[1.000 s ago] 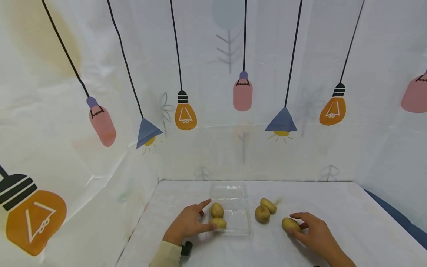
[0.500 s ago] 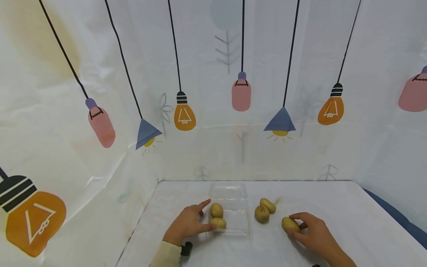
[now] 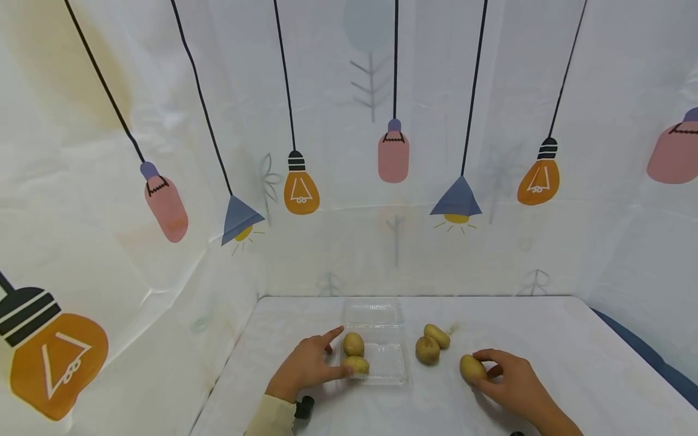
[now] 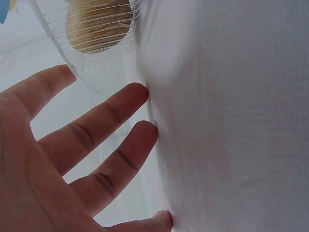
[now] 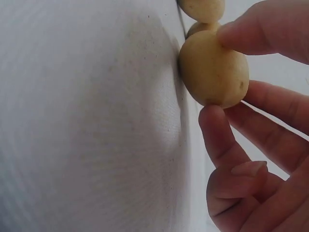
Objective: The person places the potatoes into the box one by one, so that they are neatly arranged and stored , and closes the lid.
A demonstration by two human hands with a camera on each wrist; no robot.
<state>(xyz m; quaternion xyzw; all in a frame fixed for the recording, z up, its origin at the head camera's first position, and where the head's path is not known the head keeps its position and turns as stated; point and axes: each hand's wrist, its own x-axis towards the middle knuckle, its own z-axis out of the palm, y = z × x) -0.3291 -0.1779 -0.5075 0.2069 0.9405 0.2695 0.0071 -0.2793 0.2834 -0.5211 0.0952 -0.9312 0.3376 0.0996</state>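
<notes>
A clear plastic container [image 3: 389, 363] lies with its lid [image 3: 372, 312] folded back, holding two potatoes [image 3: 353, 343] along its left side. Beside that side is my left hand [image 3: 309, 365], fingers spread, its thumb at the near edge by the front potato. One fingertip touches the ribbed wall in the left wrist view, while the other fingertips are down at the tablecloth [image 4: 231, 125]. My right hand [image 3: 511, 380] pinches another potato [image 5: 212, 70] between thumb and fingertips, low over the table. Between that hand and the container sit a rounder potato [image 3: 427, 350] and a longer one [image 3: 437, 335].
Behind the white-covered table [image 3: 523, 327] hangs a white backdrop printed with lamps and bulbs. A second sheet of it stands at the left side. Dark blue fabric [image 3: 646, 348] shows beyond the right table edge. A small black object [image 3: 304, 407] is at the left wrist.
The potato in my right hand has turned slightly between the fingers. My left hand and the container stay where they were; the head view has shifted a little.
</notes>
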